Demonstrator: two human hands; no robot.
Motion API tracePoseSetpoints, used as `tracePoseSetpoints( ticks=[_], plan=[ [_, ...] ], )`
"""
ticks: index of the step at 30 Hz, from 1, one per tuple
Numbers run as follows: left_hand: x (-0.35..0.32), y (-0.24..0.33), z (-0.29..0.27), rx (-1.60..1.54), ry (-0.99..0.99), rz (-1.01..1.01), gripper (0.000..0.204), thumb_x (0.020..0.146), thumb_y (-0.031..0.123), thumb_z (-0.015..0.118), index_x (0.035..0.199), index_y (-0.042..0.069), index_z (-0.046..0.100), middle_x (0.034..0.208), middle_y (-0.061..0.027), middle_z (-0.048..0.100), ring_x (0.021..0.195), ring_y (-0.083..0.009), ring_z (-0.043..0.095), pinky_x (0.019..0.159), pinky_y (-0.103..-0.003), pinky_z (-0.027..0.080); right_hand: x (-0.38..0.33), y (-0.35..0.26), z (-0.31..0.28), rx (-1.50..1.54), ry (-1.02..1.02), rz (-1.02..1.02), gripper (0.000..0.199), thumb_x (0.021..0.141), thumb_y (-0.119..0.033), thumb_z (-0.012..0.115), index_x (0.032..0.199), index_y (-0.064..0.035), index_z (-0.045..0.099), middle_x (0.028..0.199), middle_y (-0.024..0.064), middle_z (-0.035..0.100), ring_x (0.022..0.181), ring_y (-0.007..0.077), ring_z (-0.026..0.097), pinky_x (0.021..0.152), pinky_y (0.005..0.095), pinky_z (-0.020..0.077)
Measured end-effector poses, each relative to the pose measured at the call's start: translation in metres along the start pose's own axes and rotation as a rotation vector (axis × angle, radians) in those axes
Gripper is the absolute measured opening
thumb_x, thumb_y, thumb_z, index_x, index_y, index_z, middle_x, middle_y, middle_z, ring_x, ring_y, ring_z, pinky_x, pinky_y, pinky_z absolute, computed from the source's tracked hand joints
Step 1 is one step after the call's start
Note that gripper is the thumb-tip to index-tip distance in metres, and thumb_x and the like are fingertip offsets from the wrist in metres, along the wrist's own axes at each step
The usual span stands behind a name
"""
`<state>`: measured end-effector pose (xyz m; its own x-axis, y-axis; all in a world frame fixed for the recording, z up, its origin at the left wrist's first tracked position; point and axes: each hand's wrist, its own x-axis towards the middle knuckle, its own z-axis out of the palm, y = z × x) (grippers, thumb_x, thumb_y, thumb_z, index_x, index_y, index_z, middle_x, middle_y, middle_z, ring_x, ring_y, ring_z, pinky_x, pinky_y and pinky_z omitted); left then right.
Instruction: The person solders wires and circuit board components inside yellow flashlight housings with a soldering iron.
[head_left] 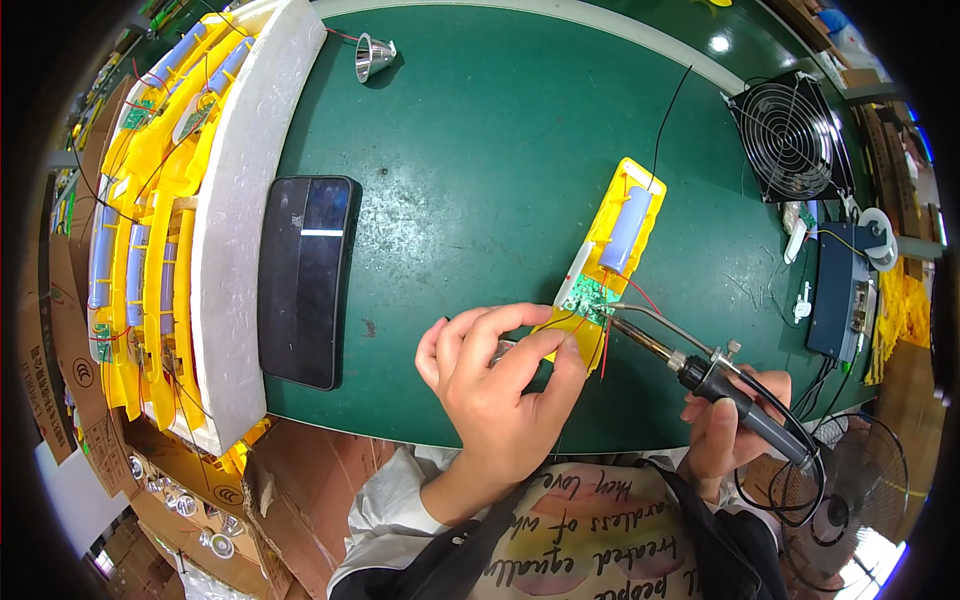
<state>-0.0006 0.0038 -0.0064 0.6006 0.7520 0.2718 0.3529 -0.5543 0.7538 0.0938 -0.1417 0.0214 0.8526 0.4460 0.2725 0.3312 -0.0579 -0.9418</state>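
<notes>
The lower end of the yellow casing (602, 238) is held by the left hand (505, 395), its thumb and fingers curled together against the edge, with a gap left between the upper finger and those below. The handle of the soldering iron (728, 398) is clasped in the right hand (718, 440), the fingers closed around it. The iron is slanted up and leftward, its tip brought to the lower edge of the green circuit board (582, 294); whether contact is made cannot be told. A thin metal tube (655, 317) is carried along the iron toward the same spot. The casing is laid tilted on the green table (450, 180), stretching away from the left fingertips, with the lilac cell (627, 228) seated beyond the board.
</notes>
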Motion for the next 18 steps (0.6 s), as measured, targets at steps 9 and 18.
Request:
tracePoseSetpoints(
  ticks=[9, 18],
  plan=[
    [0.0003, 0.0005, 0.0009, 0.004, 0.01, 0.004, 0.008, 0.059, 0.005, 0.064, 0.064, 0.009, 0.059, 0.084, 0.0014, 0.058, 0.08, -0.019, 0.049, 0.08, -0.033, 0.031, -0.0003, -0.0028, -0.0012, 0.007, 0.038, 0.01, 0.03, 0.075, -0.017, 0.06, 0.086, 0.0008, 0.038, 0.057, 0.0103, 0.053, 0.048, 0.0121, 0.053, 0.045, 0.0186, 0.0421],
    [-0.0005, 0.0011, 0.0023, 0.028, 0.02, 0.011, 0.008, 0.059, 0.004, 0.062, 0.063, 0.009, 0.058, 0.083, 0.0008, 0.058, 0.077, -0.0188, 0.05, 0.083, -0.035, 0.031, -0.0013, 0.0015, -0.0017, 0.068, 0.051, -0.007, 0.03, 0.075, -0.015, 0.059, 0.086, 0.0018, 0.038, 0.058, 0.0108, 0.053, 0.047, 0.0119, 0.052, 0.043, 0.0183, 0.0418]
  ],
)
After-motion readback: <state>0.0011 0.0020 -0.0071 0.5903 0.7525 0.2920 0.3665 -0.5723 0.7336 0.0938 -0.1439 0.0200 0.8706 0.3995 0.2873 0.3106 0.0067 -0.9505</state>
